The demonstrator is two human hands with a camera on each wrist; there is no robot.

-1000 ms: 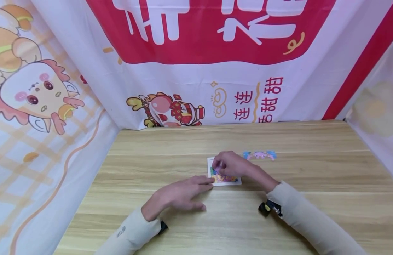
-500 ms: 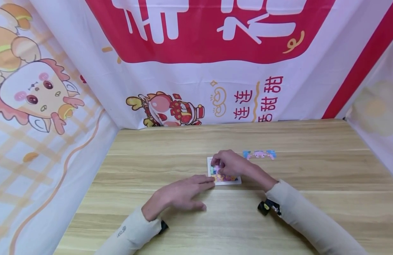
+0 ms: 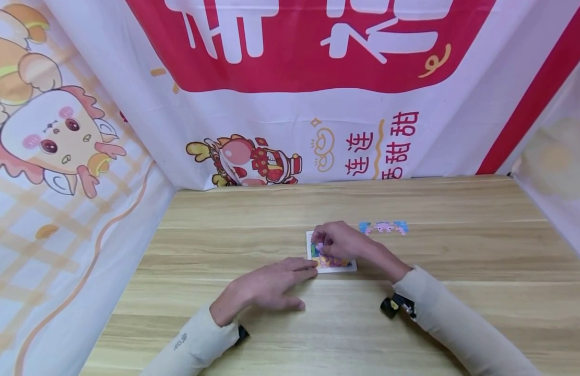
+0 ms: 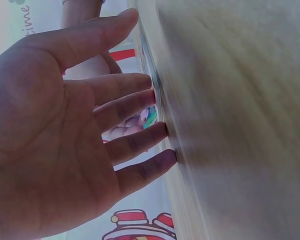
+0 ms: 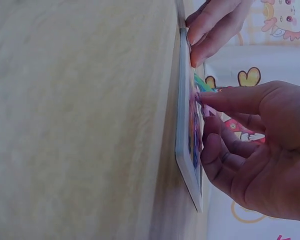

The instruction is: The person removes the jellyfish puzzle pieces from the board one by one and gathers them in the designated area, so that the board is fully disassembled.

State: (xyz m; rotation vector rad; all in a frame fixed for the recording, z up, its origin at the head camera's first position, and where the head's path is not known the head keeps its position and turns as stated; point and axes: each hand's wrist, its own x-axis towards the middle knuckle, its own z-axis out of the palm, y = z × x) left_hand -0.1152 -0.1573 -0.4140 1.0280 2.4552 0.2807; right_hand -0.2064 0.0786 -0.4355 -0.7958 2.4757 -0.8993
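Right grip (image 3: 339,241): curled over the puzzle tray, fingertips (image 5: 202,97) pinching a small pink piece (image 3: 320,246) against the picture surface.
Left grip (image 3: 266,288): spread flat, fingers (image 4: 140,142) straight and slightly fanned, tips touching the tray's near left edge and the counter beside it; nothing held.
Puzzle tray (image 3: 348,267): small white-rimmed board with a colourful picture, lying flat at mid-counter, partly covered by the right hand; seen edge-on from the right wrist view (image 5: 185,150).
Pink piece: held over the tray's upper left part; exact seating in the picture not discernible.
Loose pieces (image 3: 382,227): short joined strip in blue and pink, lying on the counter just beyond the right hand, apart from the tray.
Counter (image 3: 459,250): light wood-grain top.
Sleeves: pale beige, on both forearms; dark wrist-mounted device (image 3: 397,305) near the right cuff.
Backdrop (image 3: 294,104): white cloth with red lettering and cartoon figures, hung behind and to both sides.
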